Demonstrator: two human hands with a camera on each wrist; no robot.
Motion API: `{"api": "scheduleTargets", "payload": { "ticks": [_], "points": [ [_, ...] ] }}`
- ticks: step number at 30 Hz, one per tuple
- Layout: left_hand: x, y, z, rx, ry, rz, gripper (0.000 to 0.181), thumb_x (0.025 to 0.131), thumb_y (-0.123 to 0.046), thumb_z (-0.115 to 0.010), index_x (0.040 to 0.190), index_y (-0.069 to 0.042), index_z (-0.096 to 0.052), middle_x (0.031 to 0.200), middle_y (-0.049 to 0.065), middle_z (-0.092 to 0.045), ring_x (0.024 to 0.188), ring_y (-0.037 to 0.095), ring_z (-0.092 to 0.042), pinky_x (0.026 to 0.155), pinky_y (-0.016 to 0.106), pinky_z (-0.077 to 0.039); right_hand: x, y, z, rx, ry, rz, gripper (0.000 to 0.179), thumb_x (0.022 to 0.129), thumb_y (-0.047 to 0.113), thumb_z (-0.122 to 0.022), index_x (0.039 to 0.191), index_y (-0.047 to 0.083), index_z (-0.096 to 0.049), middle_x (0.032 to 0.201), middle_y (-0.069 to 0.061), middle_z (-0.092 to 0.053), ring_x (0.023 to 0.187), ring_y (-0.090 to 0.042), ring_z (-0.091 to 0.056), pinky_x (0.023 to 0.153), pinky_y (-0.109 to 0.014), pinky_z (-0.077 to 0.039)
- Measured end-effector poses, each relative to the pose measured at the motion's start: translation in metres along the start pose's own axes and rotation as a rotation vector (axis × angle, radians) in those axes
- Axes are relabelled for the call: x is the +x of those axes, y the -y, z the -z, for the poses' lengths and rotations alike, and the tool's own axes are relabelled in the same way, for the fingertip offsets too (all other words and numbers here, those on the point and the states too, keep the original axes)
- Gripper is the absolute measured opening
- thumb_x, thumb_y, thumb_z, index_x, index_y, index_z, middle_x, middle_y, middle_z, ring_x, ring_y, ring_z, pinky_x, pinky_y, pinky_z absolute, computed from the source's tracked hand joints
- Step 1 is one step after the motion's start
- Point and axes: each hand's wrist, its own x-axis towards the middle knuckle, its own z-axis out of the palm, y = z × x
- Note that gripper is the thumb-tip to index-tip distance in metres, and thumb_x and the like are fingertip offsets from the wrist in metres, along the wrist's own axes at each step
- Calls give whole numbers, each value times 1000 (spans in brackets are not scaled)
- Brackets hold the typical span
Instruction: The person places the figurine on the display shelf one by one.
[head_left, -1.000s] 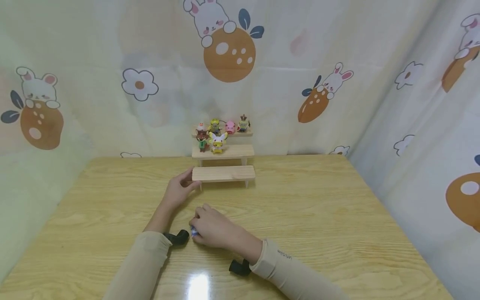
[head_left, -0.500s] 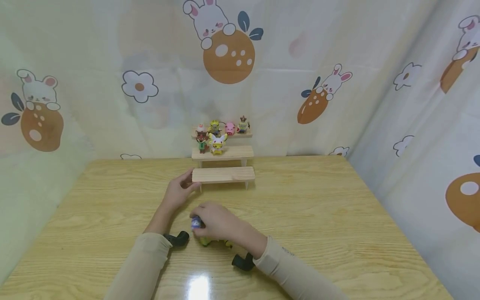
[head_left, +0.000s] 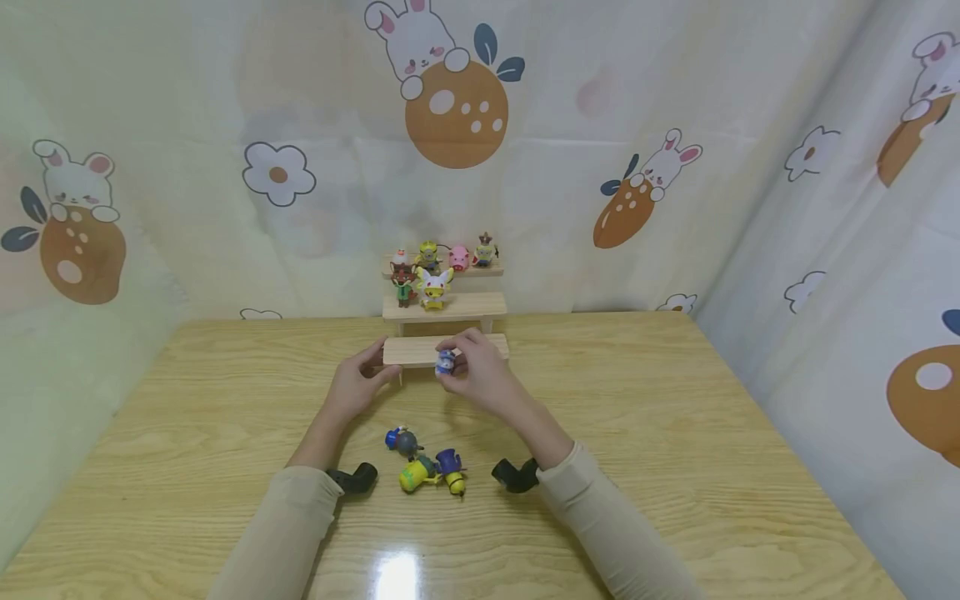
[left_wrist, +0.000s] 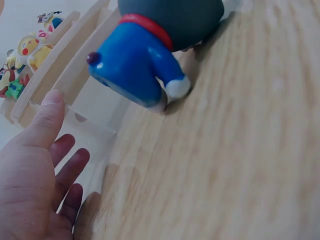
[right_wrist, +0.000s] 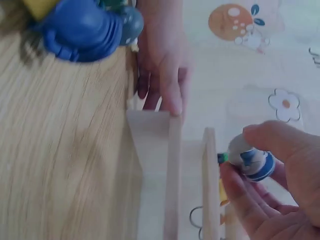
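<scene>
My right hand (head_left: 483, 375) pinches a small blue-and-white figurine (head_left: 445, 362) between thumb and fingers, in front of the lowest step of a wooden tiered display stand (head_left: 408, 351). In the right wrist view the figurine (right_wrist: 250, 159) is held at the fingertips, apart from the boards. At the left end of that step rests my left hand (head_left: 352, 385); in the left wrist view its thumb (left_wrist: 47, 117) reaches the board's edge and its fingers are loosely spread. Several figurines stand on the upper steps, among them a fox (head_left: 403, 287) and a yellow one in a white hood (head_left: 433, 290).
Figurines lie on the wooden table (head_left: 637, 433) between my forearms: a blue-and-grey one (head_left: 405, 442), a yellow-and-green one (head_left: 415, 475) and a purple-and-yellow one (head_left: 452, 468). A printed curtain (head_left: 555, 192) hangs behind the stand.
My right hand has lifted the blue-and-white figurine from the table and carried it forward to the lowest step. The lying figurines have come into view. My left hand has stayed put.
</scene>
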Motion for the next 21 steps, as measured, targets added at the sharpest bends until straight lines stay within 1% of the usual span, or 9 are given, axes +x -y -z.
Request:
{"api": "scheduleTargets", "payload": {
  "ticks": [4,9,13,16,19,21],
  "points": [
    [0,0,0,1,3,12,78,83,-45,-69,146,-14,-38,123,15,-64,107,29,-64,94,45,-50,3,-9,2,-26,-54,-10,39,81,10,-75,117,5,-61,108,-8,-57,92,-18,-64,80,-19,-54],
    [0,0,1,5,-3,4,77,83,-46,-68,146,-14,-38,122,14,-64,108,29,-63,95,45,-49,7,-16,3,-6,-84,-33,39,79,7,-76,116,7,-62,104,-6,-62,91,-18,-66,79,-21,-55],
    [-2,0,3,-6,-4,-9,76,84,-43,-69,146,-11,-38,121,16,-64,106,30,-64,95,46,-49,11,-21,4,31,-106,-39,36,79,7,-76,113,6,-64,104,-7,-64,90,-19,-66,78,-23,-55],
    [-3,0,4,-14,4,-7,77,84,-42,-69,146,-10,-38,122,17,-64,105,30,-65,94,46,-50,13,-25,5,78,-137,-77,32,81,10,-75,111,6,-65,103,-8,-66,90,-20,-66,78,-25,-56],
    [-2,-1,3,-14,10,-3,77,84,-43,-69,146,-11,-38,123,18,-63,105,31,-65,93,45,-51,16,-29,10,116,-170,-142,30,85,12,-72,114,7,-64,106,-9,-66,94,-22,-67,81,-29,-56],
    [-1,-1,3,-14,13,-1,77,83,-44,-69,146,-12,-38,123,18,-63,106,30,-64,93,45,-51,20,-29,15,121,-198,-169,29,86,11,-70,115,8,-64,110,-9,-65,98,-24,-67,83,-30,-56]
  ]
}}
